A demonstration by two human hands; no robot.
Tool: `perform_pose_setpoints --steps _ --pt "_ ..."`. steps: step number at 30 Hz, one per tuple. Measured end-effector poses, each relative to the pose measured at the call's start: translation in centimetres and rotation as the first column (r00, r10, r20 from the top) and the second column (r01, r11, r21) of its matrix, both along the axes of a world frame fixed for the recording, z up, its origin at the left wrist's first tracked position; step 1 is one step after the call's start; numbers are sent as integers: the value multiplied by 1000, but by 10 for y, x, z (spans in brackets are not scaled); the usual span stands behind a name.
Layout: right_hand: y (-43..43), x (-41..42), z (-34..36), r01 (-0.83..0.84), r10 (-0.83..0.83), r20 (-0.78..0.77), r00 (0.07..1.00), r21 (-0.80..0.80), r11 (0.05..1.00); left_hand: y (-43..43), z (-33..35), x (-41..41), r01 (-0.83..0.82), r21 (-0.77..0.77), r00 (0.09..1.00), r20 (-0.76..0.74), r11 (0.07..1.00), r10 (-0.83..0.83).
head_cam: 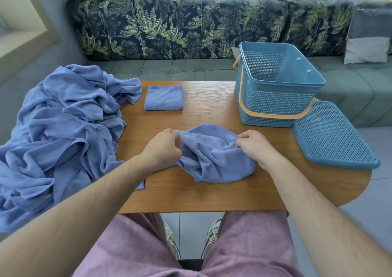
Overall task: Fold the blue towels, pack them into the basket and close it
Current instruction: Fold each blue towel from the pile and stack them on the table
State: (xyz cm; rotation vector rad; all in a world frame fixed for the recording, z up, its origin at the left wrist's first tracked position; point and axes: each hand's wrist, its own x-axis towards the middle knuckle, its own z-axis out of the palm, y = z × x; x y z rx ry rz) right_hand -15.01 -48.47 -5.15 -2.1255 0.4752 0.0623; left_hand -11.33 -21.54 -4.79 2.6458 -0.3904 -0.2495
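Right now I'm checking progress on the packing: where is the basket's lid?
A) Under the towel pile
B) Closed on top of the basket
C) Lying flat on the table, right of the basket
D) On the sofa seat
C: the lid lies flat on the table at the right of the open basket, its near edge by the basket's base.
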Motion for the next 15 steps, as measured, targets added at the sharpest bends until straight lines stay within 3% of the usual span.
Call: perform_pose_setpoints --steps 3,7,10,13,15 --pt "1 -2 1 -35 35 -13 999 10 999 2 -1 -14 -102 -86 994 29 991 105" --pt "6 -5 4 -38 38 -10 999 20 999 2 -10 -29 -219 -82 972 -100 972 211" --pt "10 -7 4 -54 55 -36 998 12 998 0 -17 -30 -245 -219 959 -197 944 203" --pt "13 -8 7 -1 -2 34 999 81 997 -4 -3 -32 -312 -457 948 -210 833 240" --pt "13 -7 14 61 -92 125 988 231 971 0 15 -27 -355 -610 934 -199 708 297"
